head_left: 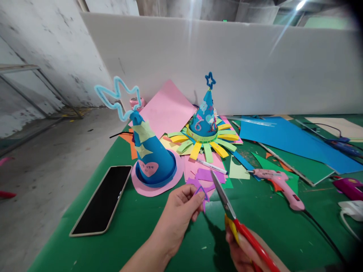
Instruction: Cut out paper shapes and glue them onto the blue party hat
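Note:
My left hand point(180, 207) pinches a small purple paper piece point(202, 192) with dark outline lines on it between thumb and fingers. In my right hand point(241, 247) are scissors point(225, 198) with red and yellow handles, their blades pointing up and away, just right of the purple piece and apart from it. Purple paper scraps point(206, 174) and a white marker point(212, 166) lie beyond my hands. A blue cone hat point(163, 162) with a pink brim, pale stars and a light blue star-shaped wire stands left of them, tilted.
A decorated blue hat point(202, 126) with yellow and green strips stands farther back. A black-screened phone point(103, 200) lies at left, near the table edge. At right, a pink glue gun point(279, 180) trails its cord. Behind lie a pink sheet point(168, 107) and blue sheet point(283, 138).

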A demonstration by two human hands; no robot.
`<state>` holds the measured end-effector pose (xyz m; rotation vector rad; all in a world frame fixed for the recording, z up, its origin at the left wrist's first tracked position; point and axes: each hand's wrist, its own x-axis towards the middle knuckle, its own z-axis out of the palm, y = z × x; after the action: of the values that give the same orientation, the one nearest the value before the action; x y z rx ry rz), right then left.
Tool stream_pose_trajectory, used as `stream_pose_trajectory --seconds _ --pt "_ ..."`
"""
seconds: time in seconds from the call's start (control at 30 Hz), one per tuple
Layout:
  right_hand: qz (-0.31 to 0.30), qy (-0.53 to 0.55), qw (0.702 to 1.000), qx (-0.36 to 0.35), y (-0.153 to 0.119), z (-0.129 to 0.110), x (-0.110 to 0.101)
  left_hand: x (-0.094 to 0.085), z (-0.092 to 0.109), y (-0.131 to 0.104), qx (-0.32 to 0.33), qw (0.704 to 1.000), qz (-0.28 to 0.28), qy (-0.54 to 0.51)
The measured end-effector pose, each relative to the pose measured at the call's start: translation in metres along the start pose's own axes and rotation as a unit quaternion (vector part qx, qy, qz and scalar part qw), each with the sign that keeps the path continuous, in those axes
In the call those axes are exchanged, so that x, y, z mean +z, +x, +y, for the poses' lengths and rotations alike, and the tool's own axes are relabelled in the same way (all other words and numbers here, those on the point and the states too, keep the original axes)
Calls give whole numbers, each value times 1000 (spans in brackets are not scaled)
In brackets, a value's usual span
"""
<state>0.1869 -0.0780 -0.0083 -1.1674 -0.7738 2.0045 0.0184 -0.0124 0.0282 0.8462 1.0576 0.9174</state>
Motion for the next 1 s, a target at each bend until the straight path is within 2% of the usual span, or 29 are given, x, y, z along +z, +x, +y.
stream_pose_trajectory --seconds 0.07,0.2,0.37,0.47,0.6,0.77,0.9,1.0 --pt "30 7 999 -9 3 -1 1 0 -1 1 8 1000 12 -4" --pt "123 -15 990 -71 11 -9 9 2 -7 1 23 999 28 4" --pt "222 -57 959 -165 30 -28 24 8 -18 0 20 999 38 17" --pt "227 -78 944 -226 41 -33 30 12 -24 -2 17 999 37 24" --pt "210 -62 944 -247 47 -37 31 14 -28 -5 15 998 26 51" --pt "164 -37 960 -225 43 -47 28 11 -26 -3 -1 999 32 38" --pt "153 -43 963 -219 42 -48 30 9 -23 0 1 999 44 7" --pt "145 -1 965 -218 45 -45 30 8 -23 0 2 999 47 -7"
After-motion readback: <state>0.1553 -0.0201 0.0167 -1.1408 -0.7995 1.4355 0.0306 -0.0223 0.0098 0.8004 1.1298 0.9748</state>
